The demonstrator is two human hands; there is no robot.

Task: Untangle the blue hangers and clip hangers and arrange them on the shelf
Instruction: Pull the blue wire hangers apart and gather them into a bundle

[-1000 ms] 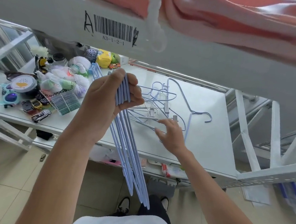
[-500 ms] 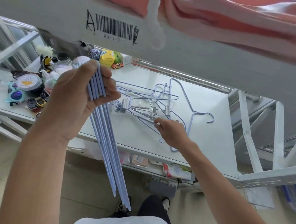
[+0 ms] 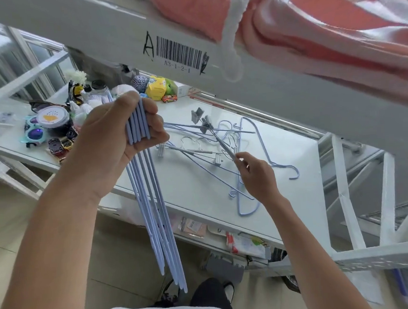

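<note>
My left hand (image 3: 122, 138) is shut on a bundle of several blue hangers (image 3: 158, 220), which hang down past the shelf's front edge. On the white shelf (image 3: 297, 196) lies a tangle of blue hangers (image 3: 246, 192) and metal clip hangers (image 3: 198, 152). My right hand (image 3: 256, 172) pinches the bar of one clip hanger (image 3: 217, 139) and holds it tilted up out of the tangle, its grey clips raised at the far end. One blue hanger's hook (image 3: 293, 172) points right, beside my right hand.
Toys and small goods crowd the shelf's left end: sunglasses (image 3: 34, 136), toy cars (image 3: 60, 145), a round tin (image 3: 52, 116), a yellow pack (image 3: 158, 90). A barcoded upper shelf beam (image 3: 179, 52) with pink cloth (image 3: 286, 28) hangs overhead. Packets (image 3: 245, 243) sit on the lower shelf.
My left hand carried the blue bundle leftward and a little higher. My right hand moved from resting on the tangle to gripping a clip hanger's bar and lifting it.
</note>
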